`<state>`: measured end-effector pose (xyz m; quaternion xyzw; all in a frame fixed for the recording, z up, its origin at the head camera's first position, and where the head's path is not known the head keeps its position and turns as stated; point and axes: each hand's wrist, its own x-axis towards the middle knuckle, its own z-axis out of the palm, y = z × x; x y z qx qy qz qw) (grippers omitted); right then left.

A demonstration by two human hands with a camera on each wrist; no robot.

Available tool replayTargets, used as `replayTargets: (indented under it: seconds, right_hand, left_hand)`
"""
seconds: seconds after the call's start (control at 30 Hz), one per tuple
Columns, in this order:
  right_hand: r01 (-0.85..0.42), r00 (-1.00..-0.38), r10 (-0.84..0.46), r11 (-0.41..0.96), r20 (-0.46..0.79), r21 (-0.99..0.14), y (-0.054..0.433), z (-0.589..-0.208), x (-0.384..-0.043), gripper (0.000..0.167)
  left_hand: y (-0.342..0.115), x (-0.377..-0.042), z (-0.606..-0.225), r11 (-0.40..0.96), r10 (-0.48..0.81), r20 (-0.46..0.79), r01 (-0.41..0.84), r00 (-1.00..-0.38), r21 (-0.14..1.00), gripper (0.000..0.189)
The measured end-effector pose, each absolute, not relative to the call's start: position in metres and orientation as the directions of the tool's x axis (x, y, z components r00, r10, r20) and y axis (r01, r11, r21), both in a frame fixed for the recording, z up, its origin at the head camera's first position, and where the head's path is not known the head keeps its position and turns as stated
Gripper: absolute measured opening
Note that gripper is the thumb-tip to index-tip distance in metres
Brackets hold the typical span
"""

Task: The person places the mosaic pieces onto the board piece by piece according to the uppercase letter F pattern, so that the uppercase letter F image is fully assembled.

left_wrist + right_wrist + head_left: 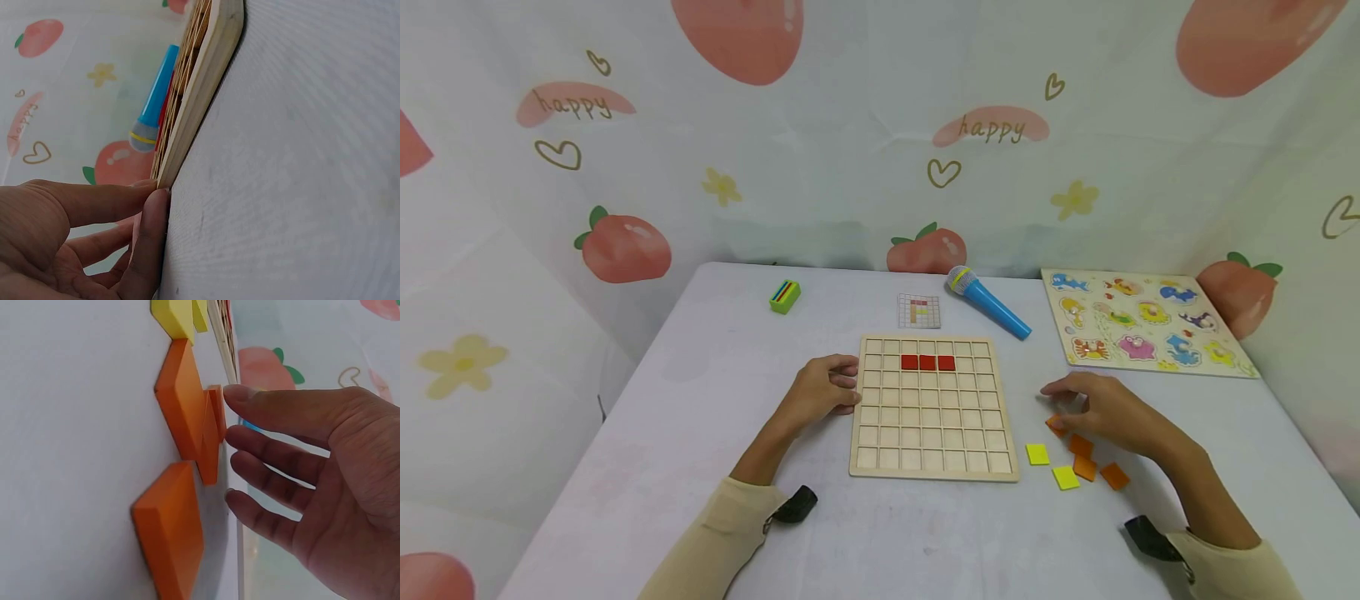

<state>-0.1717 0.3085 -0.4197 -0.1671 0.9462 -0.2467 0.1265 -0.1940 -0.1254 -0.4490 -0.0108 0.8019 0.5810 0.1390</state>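
While board [929, 437] holds 3 red tiles [928, 362], 4 orange [1081, 446] lie outside.

"What's on your table [700, 375]?"

"My table is white. A wooden board [929, 417] with little boxes lies in the middle, in front of me."

"And on your right?"

"Just beside the board I have two yellow squares [1037, 454] and some orange squares [1084, 467]. Some of the orange ones touch. Farther back on that side, a big animal puzzle [1163, 332] lies flat."

"What about behind the board?"

"A small card [919, 319] with lines and colours. A blue microphone [992, 307] lies slanted near it, round end pointing away from me. Off to my left sits a green block [786, 298] with stripes on top."
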Motion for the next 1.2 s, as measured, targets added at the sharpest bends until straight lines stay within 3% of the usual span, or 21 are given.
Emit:
replayTargets:
  seconds: [0.47,1.2]
  right_hand:
    - [-0.165,-0.905,-0.343,0.828,-0.252,-0.536,0.3123,-0.4175,-0.1651,0.049]
    - [-0.232,-0.891,-0.396,0.817,-0.222,-0.528,0.3111,-0.4180,-0.1645,0.037]
  left_hand:
    - [-0.1246,-0.1945,-0.4509,0.335,0.140,-0.229,-0.171,-0.963,0.927,0.062]
    - [-0.1247,-0.1937,-0.4502,0.336,0.135,-0.230,-0.173,-0.964,0.926,0.062]
